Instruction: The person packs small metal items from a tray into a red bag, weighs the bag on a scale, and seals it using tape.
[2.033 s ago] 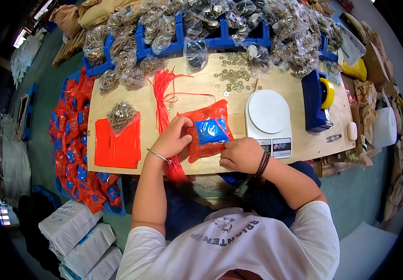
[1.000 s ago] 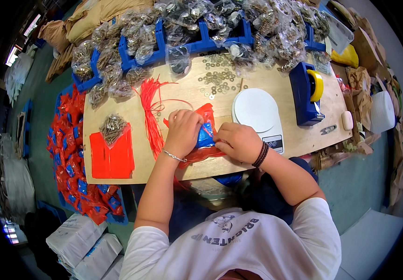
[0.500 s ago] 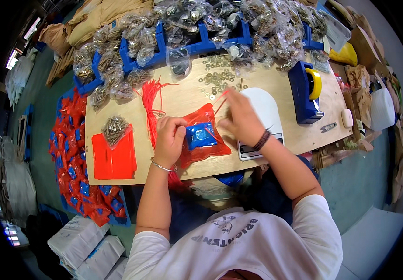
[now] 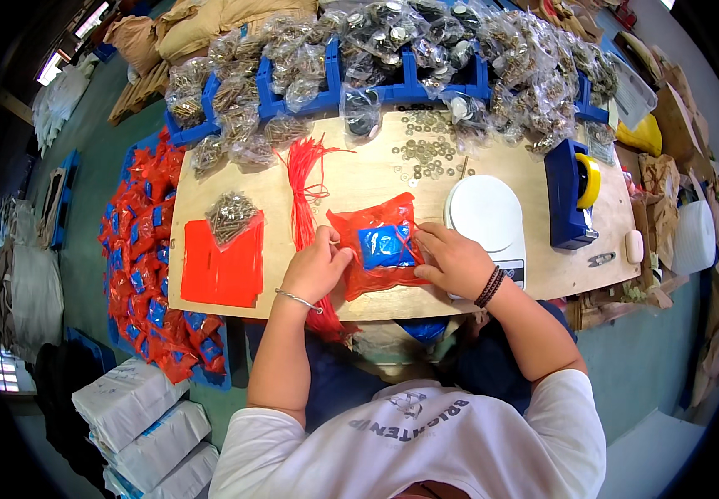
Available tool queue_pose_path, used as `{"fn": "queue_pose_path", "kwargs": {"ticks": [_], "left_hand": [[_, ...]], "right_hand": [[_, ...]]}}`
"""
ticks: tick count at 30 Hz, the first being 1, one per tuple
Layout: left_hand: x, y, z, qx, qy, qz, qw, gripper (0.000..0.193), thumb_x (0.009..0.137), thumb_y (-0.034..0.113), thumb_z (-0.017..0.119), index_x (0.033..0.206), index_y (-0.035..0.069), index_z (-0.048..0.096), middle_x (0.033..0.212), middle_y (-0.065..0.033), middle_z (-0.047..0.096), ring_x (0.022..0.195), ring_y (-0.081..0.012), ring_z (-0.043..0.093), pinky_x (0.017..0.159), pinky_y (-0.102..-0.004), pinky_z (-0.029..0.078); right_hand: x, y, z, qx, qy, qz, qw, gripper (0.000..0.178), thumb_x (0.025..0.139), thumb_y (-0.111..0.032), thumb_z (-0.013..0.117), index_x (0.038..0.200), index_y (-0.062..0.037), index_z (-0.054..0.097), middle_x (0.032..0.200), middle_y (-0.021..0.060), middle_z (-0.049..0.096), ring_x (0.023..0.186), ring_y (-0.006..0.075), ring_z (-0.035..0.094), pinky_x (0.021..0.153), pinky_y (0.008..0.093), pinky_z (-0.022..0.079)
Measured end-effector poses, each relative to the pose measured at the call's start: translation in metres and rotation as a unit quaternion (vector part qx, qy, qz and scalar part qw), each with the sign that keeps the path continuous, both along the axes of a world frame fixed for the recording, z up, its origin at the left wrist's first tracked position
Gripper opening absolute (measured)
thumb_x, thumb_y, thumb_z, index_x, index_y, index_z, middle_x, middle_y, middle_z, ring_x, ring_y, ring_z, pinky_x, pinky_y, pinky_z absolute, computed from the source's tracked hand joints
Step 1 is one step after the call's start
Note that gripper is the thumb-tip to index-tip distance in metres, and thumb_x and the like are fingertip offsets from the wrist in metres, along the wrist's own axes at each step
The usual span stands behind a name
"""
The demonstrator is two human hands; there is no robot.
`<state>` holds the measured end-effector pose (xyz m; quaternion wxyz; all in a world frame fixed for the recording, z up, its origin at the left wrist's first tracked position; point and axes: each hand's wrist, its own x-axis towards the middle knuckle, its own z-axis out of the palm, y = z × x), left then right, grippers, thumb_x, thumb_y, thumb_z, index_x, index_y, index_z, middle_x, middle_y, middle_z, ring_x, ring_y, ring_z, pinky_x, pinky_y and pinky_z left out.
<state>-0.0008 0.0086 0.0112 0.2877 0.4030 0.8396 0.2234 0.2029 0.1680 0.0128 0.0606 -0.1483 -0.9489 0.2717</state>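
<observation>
A half second ago my right hand had a thin red strip lifted near the scale; now that hand is down at the bag's right side and a red strip lies over the right end of the blue packet. I judge from this that the strip is being placed on the bag rather than carried. The red bag lies flat on the tabletop, at the middle of the frame, between my two hands, the blue packet at its centre. The packet's long axis runs left to right across the frame, its right end slightly higher; the bag is nearly square, tilted the same way, and I cannot tell which edge is its mouth. My right fingers are half curled, thumb apart from forefinger; my left hand curls at the bag's left edge, thumb near forefinger. Whether either pinches film or strip, I cannot tell.
</observation>
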Motion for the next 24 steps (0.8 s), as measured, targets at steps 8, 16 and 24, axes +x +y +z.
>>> {"fn": "queue_pose_path", "kwargs": {"ticks": [8, 16, 24], "left_hand": [[0.009, 0.006, -0.008, -0.035, 0.015, -0.049, 0.998, 0.054, 0.075, 0.037, 0.068, 0.104, 0.003, 0.036, 0.092, -0.022, 0.058, 0.082, -0.0371, 0.06, 0.071, -0.0409, 0.047], [0.017, 0.007, -0.022, 0.012, 0.032, -0.044, 0.998, 0.055, 0.075, 0.036, 0.068, 0.104, 0.003, 0.035, 0.096, -0.0222, 0.056, 0.086, -0.0362, 0.059, 0.074, -0.0405, 0.046], [0.024, 0.007, -0.025, 0.023, 0.049, -0.008, 0.999, 0.06, 0.072, 0.041, 0.069, 0.103, 0.002, 0.036, 0.096, -0.0213, 0.055, 0.086, -0.0354, 0.058, 0.075, -0.0395, 0.046]], "right_hand": [[-0.003, -0.01, 0.003, -0.052, -0.107, 0.009, 0.993, 0.066, 0.078, -0.035, 0.06, 0.125, 0.006, 0.038, 0.11, 0.0216, 0.053, 0.095, 0.0344, 0.057, 0.081, 0.0393, 0.047], [-0.007, -0.026, -0.008, 0.006, -0.103, -0.003, 0.995, 0.075, 0.076, -0.034, 0.064, 0.127, 0.0101, 0.032, 0.111, 0.0231, 0.051, 0.093, 0.0342, 0.058, 0.077, 0.0392, 0.049], [-0.01, -0.03, -0.007, 0.039, -0.121, -0.005, 0.992, 0.072, 0.077, -0.034, 0.066, 0.125, 0.0082, 0.033, 0.104, 0.0206, 0.053, 0.09, 0.0311, 0.059, 0.073, 0.037, 0.05]]}}
